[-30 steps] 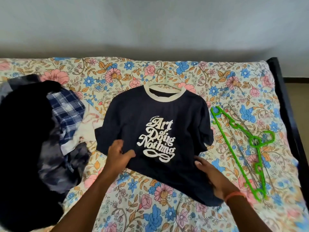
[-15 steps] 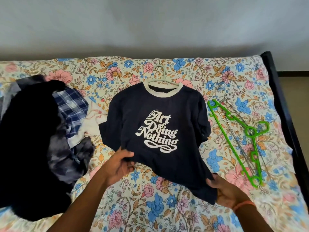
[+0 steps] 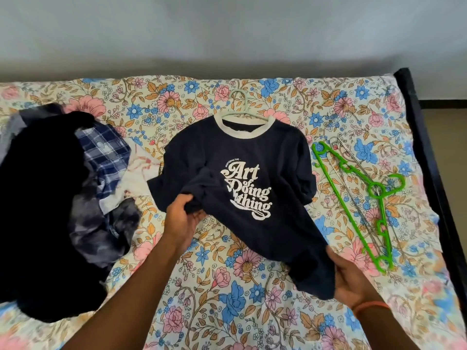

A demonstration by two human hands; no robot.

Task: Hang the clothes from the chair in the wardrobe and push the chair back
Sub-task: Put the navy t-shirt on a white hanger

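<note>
Straightening a hangered T-shirt on the bed before it goes to the wardrobe.

Navy T-shirt lies on the floral bed, pale hanger through its collar. Left hand bunches the hem; right hand pinches the lower corner. Next, likely: release the hem, take the hook, lift clear. Clothes pile waits; spare green hanger alongside.
</note>
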